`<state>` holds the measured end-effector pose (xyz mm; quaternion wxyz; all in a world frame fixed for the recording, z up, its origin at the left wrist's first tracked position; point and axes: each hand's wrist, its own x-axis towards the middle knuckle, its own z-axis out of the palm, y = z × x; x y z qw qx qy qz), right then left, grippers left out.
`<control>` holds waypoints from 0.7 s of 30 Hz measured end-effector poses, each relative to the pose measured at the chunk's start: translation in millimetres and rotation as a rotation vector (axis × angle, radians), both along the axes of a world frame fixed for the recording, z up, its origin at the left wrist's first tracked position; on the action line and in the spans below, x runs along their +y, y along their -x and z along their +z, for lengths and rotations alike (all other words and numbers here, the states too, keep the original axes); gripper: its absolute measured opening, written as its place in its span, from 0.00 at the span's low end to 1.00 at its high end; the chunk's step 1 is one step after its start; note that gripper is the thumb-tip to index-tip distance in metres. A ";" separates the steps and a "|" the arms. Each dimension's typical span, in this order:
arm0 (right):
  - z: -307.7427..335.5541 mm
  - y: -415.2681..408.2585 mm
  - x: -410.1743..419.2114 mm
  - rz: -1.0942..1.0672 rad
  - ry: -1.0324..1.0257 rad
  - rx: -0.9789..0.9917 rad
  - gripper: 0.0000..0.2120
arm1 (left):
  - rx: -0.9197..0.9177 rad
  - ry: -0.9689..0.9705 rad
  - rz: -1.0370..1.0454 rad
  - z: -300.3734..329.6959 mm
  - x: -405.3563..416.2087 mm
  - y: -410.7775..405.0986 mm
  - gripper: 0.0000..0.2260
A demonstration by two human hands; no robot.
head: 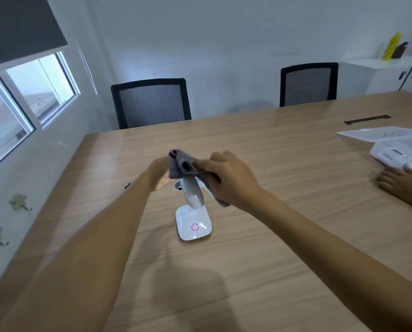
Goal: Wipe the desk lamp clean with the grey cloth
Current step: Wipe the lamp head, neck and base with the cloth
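A white desk lamp (193,225) stands on the wooden table, its square base marked with a pink ring and its grey-white neck (192,192) rising toward my hands. The grey cloth (179,164) is bunched over the top of the lamp, and a corner of it hangs down on the right. My left hand (158,173) cups the cloth from the left. My right hand (226,174) grips the cloth from the right. The lamp head is hidden under cloth and hands.
Another person's hand (399,182) rests on the table at the right edge beside white plastic packaging (396,144). Two black mesh chairs (151,101) stand at the far side. A wall with windows runs along the left of the table (272,144).
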<state>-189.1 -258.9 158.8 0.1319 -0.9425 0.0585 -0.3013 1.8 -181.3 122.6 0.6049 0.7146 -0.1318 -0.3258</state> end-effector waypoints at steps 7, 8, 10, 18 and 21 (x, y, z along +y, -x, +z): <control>-39.5 34.3 -1.8 0.323 0.473 -0.181 0.15 | -0.088 -0.045 0.052 0.7 3.3 5.7 0.17; -46.0 43.5 -2.3 0.360 0.512 -0.215 0.14 | -0.049 -0.029 0.052 0.7 3.0 6.1 0.17; -56.1 60.7 -2.9 0.423 0.580 -0.276 0.11 | -0.028 -0.035 0.033 2.3 4.4 5.1 0.10; -26.6 43.2 -4.8 0.183 0.552 -0.551 0.14 | -0.102 -0.077 0.044 1.4 2.5 3.8 0.18; -35.5 30.3 -4.8 0.176 0.587 -0.487 0.15 | -0.105 -0.083 0.053 0.8 1.5 3.0 0.20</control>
